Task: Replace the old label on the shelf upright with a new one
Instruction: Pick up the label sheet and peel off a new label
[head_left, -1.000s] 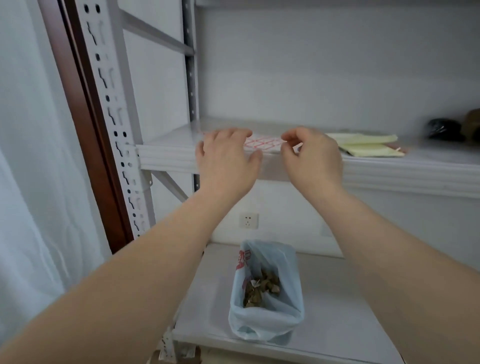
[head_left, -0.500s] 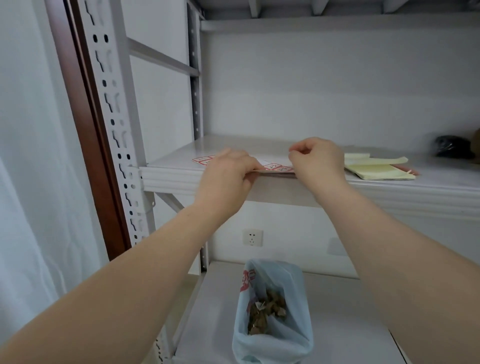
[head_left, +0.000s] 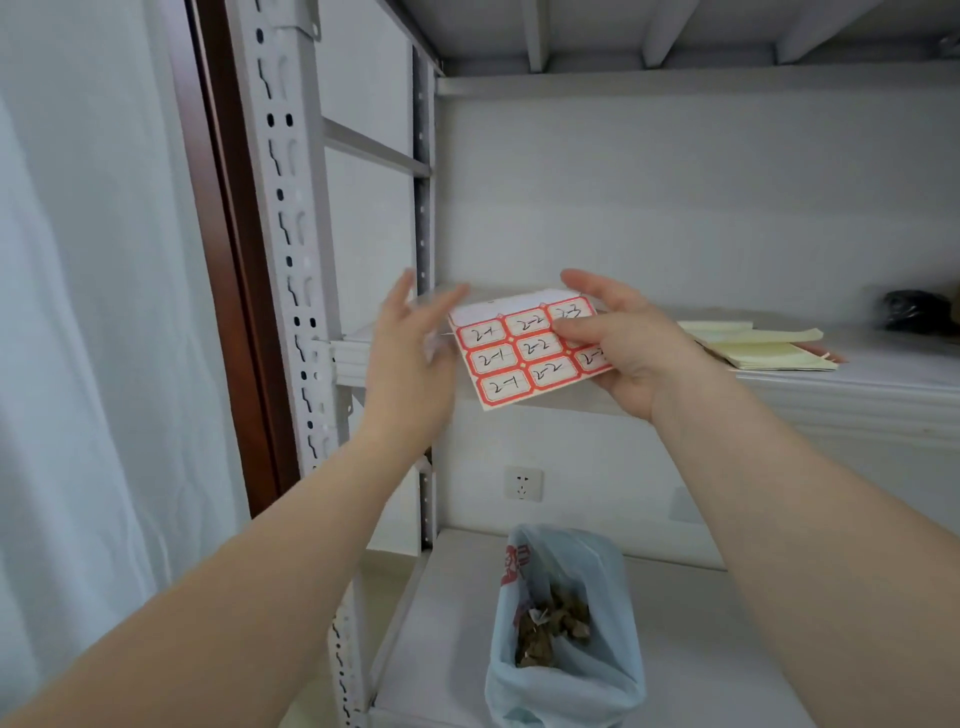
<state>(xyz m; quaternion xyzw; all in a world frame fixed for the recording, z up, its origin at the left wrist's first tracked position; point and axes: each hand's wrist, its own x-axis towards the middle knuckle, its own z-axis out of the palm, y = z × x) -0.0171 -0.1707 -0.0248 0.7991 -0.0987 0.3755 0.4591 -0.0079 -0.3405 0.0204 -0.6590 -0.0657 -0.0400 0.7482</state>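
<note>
My right hand (head_left: 618, 343) grips a sheet of red-bordered labels (head_left: 519, 356) with handwritten numbers, lifted and tilted toward me in front of the middle shelf (head_left: 857, 387). My left hand (head_left: 410, 358) is blurred, fingers spread, at the sheet's left edge; whether it touches the sheet is unclear. The perforated grey shelf upright (head_left: 291, 244) stands to the left of both hands. A small pale tab sits near its top (head_left: 298, 23); I cannot tell whether that is a label.
Yellow note pads (head_left: 763, 345) and a dark object (head_left: 914, 312) lie on the middle shelf to the right. A blue plastic bag (head_left: 566, 670) with brown scraps stands on the lower shelf. A wall socket (head_left: 523, 483) is behind. White curtain and brown frame at left.
The label sheet lay flat on the shelf under both hands; now my right hand has lifted it off and tilted it toward me, and my left hand has opened beside it. The view tipped upward.
</note>
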